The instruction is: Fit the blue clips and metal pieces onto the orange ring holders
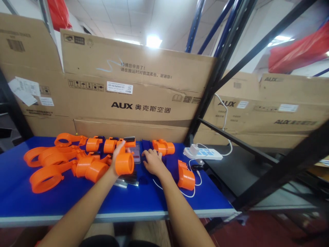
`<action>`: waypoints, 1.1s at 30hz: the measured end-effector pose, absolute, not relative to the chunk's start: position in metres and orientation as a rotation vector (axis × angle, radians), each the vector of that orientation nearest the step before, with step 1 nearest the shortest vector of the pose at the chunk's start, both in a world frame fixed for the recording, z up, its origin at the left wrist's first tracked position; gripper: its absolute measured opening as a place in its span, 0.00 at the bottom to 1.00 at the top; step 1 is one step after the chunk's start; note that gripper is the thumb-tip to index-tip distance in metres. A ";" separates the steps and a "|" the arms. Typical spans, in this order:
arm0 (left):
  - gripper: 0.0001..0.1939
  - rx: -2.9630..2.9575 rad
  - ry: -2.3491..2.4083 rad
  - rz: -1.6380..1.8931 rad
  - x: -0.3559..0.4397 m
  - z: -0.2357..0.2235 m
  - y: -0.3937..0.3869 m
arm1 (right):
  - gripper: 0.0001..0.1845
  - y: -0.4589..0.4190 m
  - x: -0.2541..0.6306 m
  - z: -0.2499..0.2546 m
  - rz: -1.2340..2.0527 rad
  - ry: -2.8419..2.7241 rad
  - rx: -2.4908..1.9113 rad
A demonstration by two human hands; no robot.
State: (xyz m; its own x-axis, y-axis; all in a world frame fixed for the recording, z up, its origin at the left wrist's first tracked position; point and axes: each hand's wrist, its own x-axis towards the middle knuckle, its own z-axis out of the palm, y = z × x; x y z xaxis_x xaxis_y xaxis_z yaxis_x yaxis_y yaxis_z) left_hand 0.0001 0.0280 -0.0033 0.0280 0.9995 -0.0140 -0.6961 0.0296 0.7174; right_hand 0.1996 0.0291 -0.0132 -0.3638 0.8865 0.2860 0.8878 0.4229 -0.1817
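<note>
My left hand [117, 154] is closed around an orange plastic part with a short round cup [124, 164], held up over the blue table. Part of its grip is hidden behind the part. My right hand [153, 162] rests low over the table, fingers bent and apart, at a dark blue strap [146, 144]; its fingertips show nothing held. A phone [137, 153] with a lit screen lies between the hands. Left of them are several orange ring parts [48, 179] and orange cups [96, 170]. Two more orange pieces, one a double cup [163, 147] and one a cup [186, 178], lie to the right.
A white power strip [203, 152] with a plug and white cable [189, 196] lies at the table's right. Metallic strips [120, 183] lie under my left wrist. Large cardboard boxes [144, 92] stand behind the blue table [123, 202]. A black rack post [205, 99] rises at the right.
</note>
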 end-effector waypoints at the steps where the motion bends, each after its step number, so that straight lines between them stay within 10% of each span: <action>1: 0.20 0.603 0.626 1.432 0.000 -0.003 0.028 | 0.15 0.030 0.199 -0.013 0.011 -2.314 -1.491; 33: 0.22 0.878 0.610 1.502 0.019 -0.009 0.020 | 0.23 0.025 0.182 0.000 0.289 -1.791 -0.834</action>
State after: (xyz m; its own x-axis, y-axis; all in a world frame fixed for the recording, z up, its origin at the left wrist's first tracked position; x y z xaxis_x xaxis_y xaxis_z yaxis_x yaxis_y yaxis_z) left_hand 0.0190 0.0200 -0.0086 0.0182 0.9845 0.1744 -0.5844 -0.1311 0.8008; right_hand 0.1816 0.0249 0.0004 -0.1664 0.6613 0.7314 0.3976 0.7238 -0.5640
